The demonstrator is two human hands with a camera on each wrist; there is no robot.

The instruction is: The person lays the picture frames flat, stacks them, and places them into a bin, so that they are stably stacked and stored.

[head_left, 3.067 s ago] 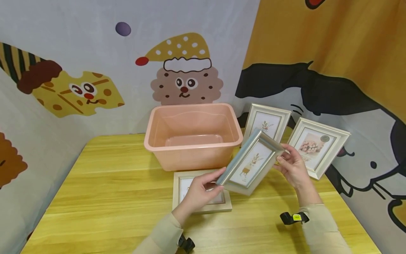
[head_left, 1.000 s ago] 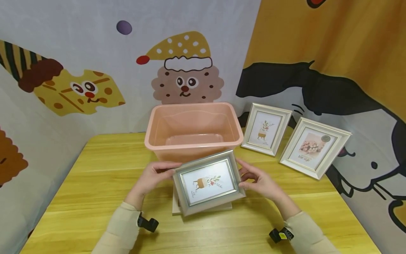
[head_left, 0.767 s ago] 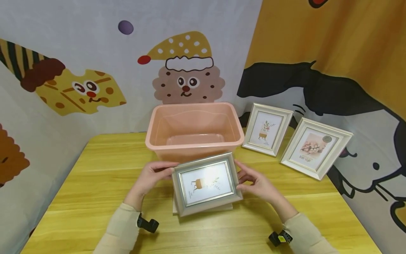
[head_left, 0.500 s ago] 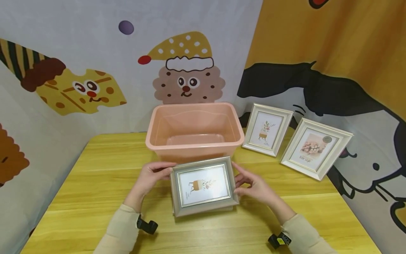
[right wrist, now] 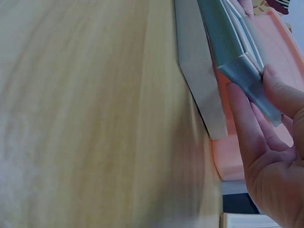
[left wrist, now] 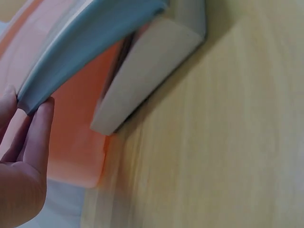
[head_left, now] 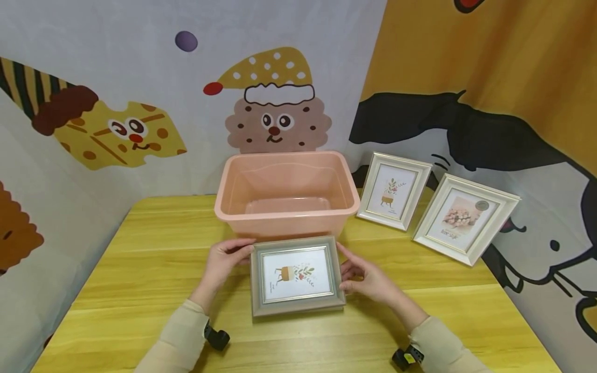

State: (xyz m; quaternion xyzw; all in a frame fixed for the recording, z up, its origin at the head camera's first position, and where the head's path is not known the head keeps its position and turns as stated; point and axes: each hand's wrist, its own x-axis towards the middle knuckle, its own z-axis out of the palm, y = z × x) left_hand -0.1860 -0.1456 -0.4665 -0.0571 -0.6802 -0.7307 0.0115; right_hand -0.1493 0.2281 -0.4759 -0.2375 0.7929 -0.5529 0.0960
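Note:
A grey-green picture frame [head_left: 298,274] with a plant print is held face up between both hands. My left hand [head_left: 219,264] pinches its far left corner with thumb and fingers. On the right short side, my right hand [head_left: 370,280] grips the edge between thumb and fingers. Directly beneath lies a pale wooden picture frame [left wrist: 152,66], almost wholly covered in the head view. Both wrist views show a gap between the two frames towards the far side, so the upper one is tilted. Whether its near edge touches the lower frame, I cannot tell.
Just behind the frames stands a pink plastic bin [head_left: 286,215]. Two cream picture frames, one with a plant print [head_left: 394,191] and one with a flower photo [head_left: 466,220], stand at the back right. Everything is on a yellow wooden table [head_left: 163,259] before a cartoon-printed curtain [head_left: 154,46].
The grey-green frame has come from the right, turned sideways, and been lowered over the pale frame until it lines up with it. Both hands keep their grip throughout.

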